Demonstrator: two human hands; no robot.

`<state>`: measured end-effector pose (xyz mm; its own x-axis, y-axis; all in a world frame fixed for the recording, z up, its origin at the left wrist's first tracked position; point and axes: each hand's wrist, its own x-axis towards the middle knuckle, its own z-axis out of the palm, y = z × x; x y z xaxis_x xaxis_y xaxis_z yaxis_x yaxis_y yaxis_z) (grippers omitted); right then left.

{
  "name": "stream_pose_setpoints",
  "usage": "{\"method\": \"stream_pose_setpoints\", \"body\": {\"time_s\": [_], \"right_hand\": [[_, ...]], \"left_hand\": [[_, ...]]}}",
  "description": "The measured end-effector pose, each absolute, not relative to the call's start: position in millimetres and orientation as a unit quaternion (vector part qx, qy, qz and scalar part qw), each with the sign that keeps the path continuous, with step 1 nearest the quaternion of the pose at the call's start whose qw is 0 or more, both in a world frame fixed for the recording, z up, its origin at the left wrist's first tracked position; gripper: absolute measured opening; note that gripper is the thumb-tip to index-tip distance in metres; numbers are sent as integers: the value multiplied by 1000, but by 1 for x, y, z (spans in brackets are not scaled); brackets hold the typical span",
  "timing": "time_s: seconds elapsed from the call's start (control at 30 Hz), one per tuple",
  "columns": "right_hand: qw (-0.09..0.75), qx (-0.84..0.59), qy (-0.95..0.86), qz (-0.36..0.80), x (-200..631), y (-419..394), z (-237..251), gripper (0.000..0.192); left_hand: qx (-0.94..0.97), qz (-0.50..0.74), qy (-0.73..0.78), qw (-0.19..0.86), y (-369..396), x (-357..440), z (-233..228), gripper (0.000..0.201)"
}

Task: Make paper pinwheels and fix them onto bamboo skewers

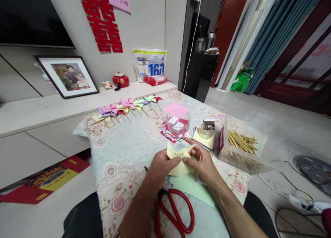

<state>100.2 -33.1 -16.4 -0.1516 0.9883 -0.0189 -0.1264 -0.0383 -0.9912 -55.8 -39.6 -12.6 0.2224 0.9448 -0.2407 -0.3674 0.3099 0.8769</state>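
Paper [182,168] (pale yellow, folded) is pinched between your left hand [163,164] and right hand [203,162]. Red-handled scissors [190,207] lie close by.

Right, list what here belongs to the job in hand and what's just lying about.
Likely part of the job:
pale yellow paper, held by left hand and right hand
light green paper
red-handled scissors
wooden sticks
small metal pieces
paper pinwheels

Apparently just lying about:
framed photograph
red lidded pot
plastic bag marked 160
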Motion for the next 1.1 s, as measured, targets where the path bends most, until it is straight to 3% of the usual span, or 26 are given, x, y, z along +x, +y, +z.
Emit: {"method": "stream_pose_setpoints", "body": {"time_s": [0.3, 0.53, 0.67, 0.8, 0.9, 1.1], "right_hand": [[476, -448, -499, 569, 101, -32, -20, 76], [478, -429, -516, 567, 104, -29, -15, 47], [519, -436, -542, 496, 105, -27, -17, 36], [536, -411, -652, 344, 109, -29, -13, 30], [505, -368, -737, 257, 114, -31, -7, 21], [427, -326, -807, 244, 120, -29, -2, 22]], "left_hand": [[360, 475, 441, 671, -40, -54, -12, 30], [334, 483, 418, 693, -37, -60, -14, 36], [322, 483, 410, 704, -36, -64, -14, 36], [308, 492, 401, 709, -35, -67, -8, 34], [291, 500, 405, 708, -35, -68, -4, 35], [281, 507, 419, 699, -34, -69, -4, 29]]}}
